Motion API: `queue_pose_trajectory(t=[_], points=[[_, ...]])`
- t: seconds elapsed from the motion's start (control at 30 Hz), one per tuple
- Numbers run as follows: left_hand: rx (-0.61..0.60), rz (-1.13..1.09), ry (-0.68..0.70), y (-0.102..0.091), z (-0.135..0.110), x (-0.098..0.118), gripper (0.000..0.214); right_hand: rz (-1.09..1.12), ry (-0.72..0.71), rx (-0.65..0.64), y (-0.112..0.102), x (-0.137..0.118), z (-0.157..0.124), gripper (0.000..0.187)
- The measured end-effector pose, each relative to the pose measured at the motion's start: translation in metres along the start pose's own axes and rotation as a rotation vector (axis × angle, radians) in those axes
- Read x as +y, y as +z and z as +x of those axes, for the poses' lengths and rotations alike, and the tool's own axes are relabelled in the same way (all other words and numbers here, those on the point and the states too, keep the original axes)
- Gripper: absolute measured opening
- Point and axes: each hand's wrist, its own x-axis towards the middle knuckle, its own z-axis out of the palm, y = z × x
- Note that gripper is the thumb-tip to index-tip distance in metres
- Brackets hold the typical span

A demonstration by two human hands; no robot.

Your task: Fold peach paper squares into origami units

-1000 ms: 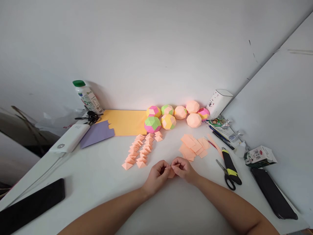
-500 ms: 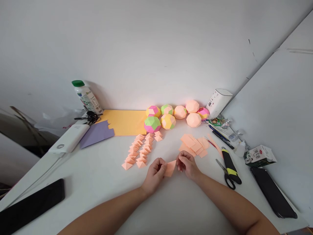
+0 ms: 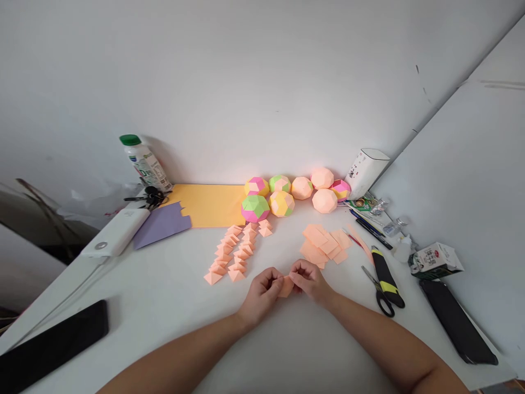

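Between my two hands is a small piece of peach paper (image 3: 286, 287), held low over the white table. My left hand (image 3: 262, 294) pinches its left side between thumb and fingers. At its upper right, my right hand (image 3: 310, 280) grips the edge, and the fingertips hide part of the paper. Just beyond the right hand lies a pile of flat peach paper pieces (image 3: 324, 243). Rows of folded peach paper pieces (image 3: 223, 254) stretch away beyond my left hand.
Several faceted paper balls (image 3: 281, 204) stand by the wall. Scissors (image 3: 381, 295) and a utility knife (image 3: 386, 276) lie at right, near a milk carton (image 3: 435, 261) and a black phone (image 3: 458, 323). Yellow card (image 3: 213, 205), purple card (image 3: 162, 225) and a bottle (image 3: 147, 164) are at left.
My right hand has moved down and left onto the peach paper, closer to my left hand. The paper now shows a smaller face and more of it is covered by fingers.
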Motion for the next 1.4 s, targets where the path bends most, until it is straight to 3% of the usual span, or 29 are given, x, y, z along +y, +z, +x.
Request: queue_pose_trajectory(t=[0.43, 0.67, 0.9, 1.17, 1.4], points=[[0.08, -0.023, 0.016, -0.002, 0.0, -0.005, 0.023, 0.073, 0.052, 0.169, 0.0, -0.005, 0.003, 0.017], [0.128, -0.028, -0.009, -0.002, 0.0, -0.003, 0.028, 0.025, 0.016, 0.091, -0.001, -0.003, 0.003, 0.027], [0.059, -0.102, -0.017, -0.001, -0.001, -0.002, 0.038, -0.012, -0.015, 0.004, -0.001, -0.001, 0.002, 0.025], [-0.001, -0.136, -0.018, 0.0, 0.001, -0.005, 0.029, -0.059, -0.037, 0.017, 0.0, 0.004, 0.002, 0.022], [-0.023, -0.017, 0.036, 0.002, 0.0, -0.004, 0.024, -0.089, -0.113, 0.014, -0.001, 0.006, 0.003, 0.016]])
